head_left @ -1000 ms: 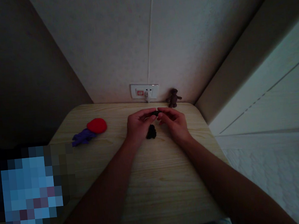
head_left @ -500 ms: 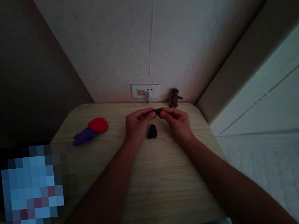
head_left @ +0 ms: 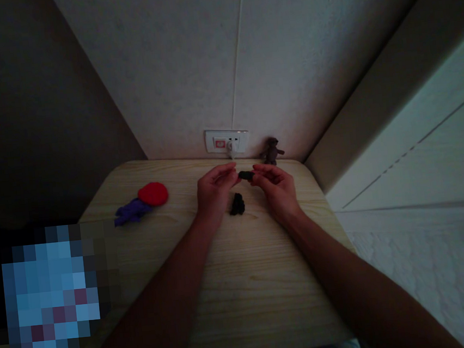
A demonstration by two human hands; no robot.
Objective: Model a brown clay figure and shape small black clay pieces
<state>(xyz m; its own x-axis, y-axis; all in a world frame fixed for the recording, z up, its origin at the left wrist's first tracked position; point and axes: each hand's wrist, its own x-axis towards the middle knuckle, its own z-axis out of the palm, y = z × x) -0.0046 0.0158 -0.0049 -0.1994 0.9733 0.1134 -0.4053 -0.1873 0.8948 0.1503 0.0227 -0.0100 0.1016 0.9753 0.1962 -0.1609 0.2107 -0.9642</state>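
Observation:
Both my hands are raised over the far middle of a light wooden table point(head_left: 242, 282). My right hand point(head_left: 275, 186) pinches a small black piece of clay point(head_left: 246, 176) between thumb and fingertips. My left hand point(head_left: 215, 189) is curled just left of it, its fingertips close to the piece's left end; whether they touch it I cannot tell. A black lump of clay point(head_left: 236, 204) lies on the table below and between the two hands.
A red clay disc point(head_left: 153, 193) and a purple clay shape point(head_left: 131, 212) lie at the table's left. A small brown figure point(head_left: 271, 151) stands at the back by the wall, beside a wall socket point(head_left: 226, 141). A white surface lies to the right.
The left hand's fingertips have come slightly away from the black piece, which now shows between the hands in the right hand's pinch. The lump on the table has not moved.

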